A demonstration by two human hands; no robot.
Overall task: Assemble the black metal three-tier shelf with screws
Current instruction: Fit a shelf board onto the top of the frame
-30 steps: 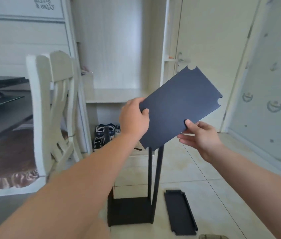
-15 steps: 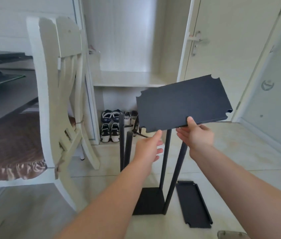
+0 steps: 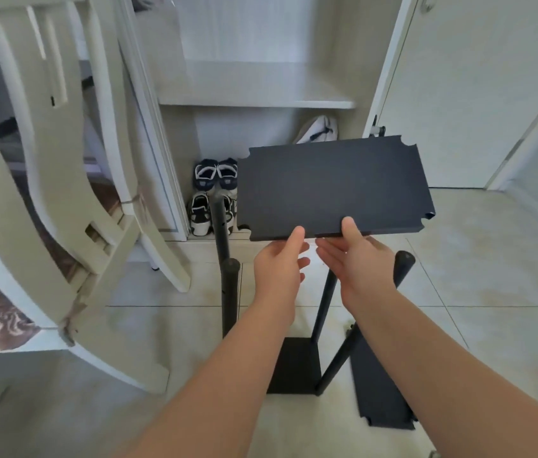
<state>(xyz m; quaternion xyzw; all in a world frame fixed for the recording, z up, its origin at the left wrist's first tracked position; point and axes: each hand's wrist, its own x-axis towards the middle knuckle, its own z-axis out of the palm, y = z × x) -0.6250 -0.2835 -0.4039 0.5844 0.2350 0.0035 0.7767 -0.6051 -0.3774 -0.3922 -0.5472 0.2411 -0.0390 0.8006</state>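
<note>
Above the posts [image 3: 231,292], both hands pinch the near edge of a black panel [image 3: 333,186], which is held roughly level. The left hand [image 3: 279,266] and right hand [image 3: 358,262] sit close together, thumbs on top, fingers beneath. The posts stand upright from the base tier [image 3: 297,365] on the floor [image 3: 492,292]; a second panel [image 3: 376,391] lies flat just right of the base, a white chair [image 3: 62,180] stands at left, and shoes [image 3: 214,180] sit behind.
</note>
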